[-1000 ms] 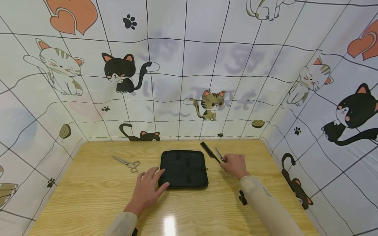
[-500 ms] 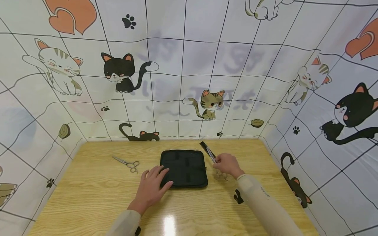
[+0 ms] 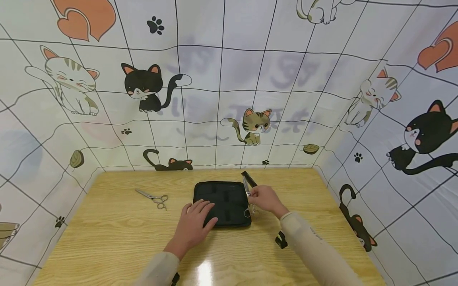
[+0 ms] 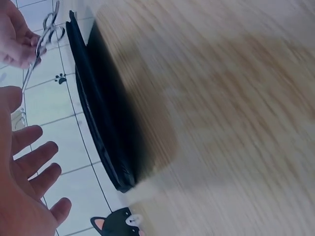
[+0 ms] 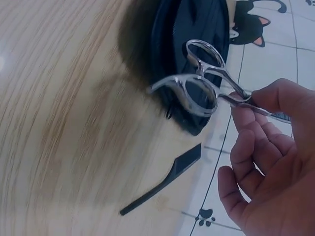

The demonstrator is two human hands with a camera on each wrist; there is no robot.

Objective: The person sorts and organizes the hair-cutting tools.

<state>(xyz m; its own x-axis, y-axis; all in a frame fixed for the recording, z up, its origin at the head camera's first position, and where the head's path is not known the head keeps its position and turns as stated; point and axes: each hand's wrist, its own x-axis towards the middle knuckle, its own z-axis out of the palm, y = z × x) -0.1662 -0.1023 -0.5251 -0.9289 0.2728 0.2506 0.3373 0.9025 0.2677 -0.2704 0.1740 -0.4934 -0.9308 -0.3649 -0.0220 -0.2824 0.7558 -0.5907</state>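
My right hand pinches a pair of silver thinning shears near the pivot, between thumb and fingers. Their finger rings hang toward me, and fine teeth show on a blade in the right wrist view. The shears are over the right edge of a flat black case lying on the table. My left hand is spread with relaxed fingers above the case's left front part, holding nothing. A black comb with a slim handle lies just right of the case, partly hidden by my right hand in the head view.
Another pair of silver scissors lies on the wooden table, left of the case. A cat-patterned cloth with grid lines stands behind the table and along both sides. A black strap piece hangs beneath my right sleeve.
My right hand has carried the shears left from beyond the comb to the case's right edge. My left hand has slid right, further over the case.
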